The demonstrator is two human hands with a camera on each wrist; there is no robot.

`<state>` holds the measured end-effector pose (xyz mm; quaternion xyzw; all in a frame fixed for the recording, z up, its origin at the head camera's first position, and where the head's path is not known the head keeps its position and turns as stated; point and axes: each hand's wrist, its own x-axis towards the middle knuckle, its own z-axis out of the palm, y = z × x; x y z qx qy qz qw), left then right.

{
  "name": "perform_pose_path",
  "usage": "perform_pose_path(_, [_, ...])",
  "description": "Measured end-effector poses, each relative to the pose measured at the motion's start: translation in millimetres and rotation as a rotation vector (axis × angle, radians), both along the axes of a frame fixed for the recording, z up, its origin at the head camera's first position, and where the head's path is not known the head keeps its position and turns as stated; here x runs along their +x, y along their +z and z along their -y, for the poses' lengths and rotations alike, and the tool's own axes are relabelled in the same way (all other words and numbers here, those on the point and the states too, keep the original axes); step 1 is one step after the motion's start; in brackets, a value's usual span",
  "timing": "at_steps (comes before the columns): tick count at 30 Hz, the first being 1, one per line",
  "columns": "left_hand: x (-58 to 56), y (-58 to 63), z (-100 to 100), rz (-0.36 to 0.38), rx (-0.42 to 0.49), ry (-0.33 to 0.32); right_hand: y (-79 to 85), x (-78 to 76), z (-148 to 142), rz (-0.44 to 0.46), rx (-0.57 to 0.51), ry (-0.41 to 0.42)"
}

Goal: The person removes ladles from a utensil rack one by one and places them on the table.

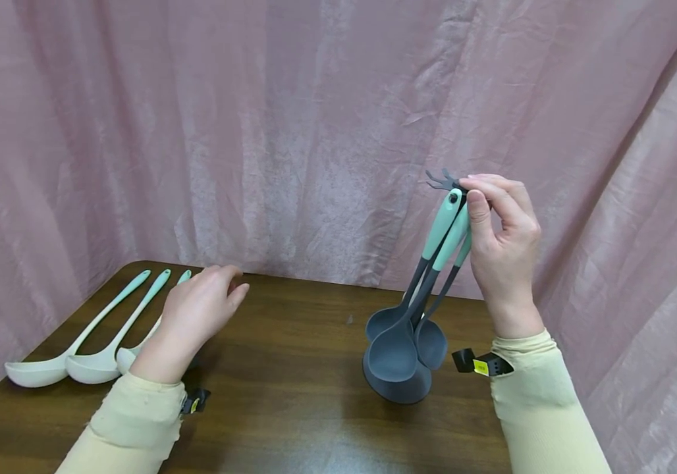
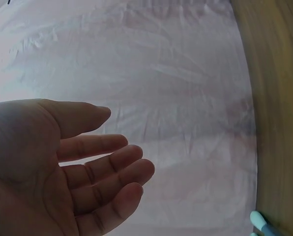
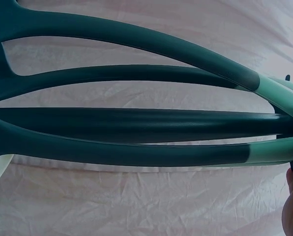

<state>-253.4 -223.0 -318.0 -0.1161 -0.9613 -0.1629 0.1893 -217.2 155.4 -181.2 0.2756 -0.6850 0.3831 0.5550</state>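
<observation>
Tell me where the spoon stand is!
In the head view, the spoon stand is right of centre on the table, dark utensils around it and the right hand at its top.

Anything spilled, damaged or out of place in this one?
Nothing looks spilled or damaged: dark utensils hang around the stand, and white-bowled ladles lie side by side on the table. The only slight oddity is a tiny pale mark left of the stand, too small to identify.
</observation>
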Motion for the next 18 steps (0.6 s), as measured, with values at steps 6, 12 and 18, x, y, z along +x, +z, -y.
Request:
perform_pose_path(6, [2.3, 3.7, -12, -0.011, 0.011, -0.023, -0.7, -1.0, 2, -0.001, -0.012, 0.006])
perform_pose_path(12, [3.7, 10.1, -34, -0.038, 0.035, -0.068, 0.0, -1.5, 3, 0.001, -0.022, 0.007])
perform_pose_path(18, [10.0, 16.9, -61, -0.043, 0.039, -0.115, -1.0, -1.2, 4, 0.008, -0.031, 0.016])
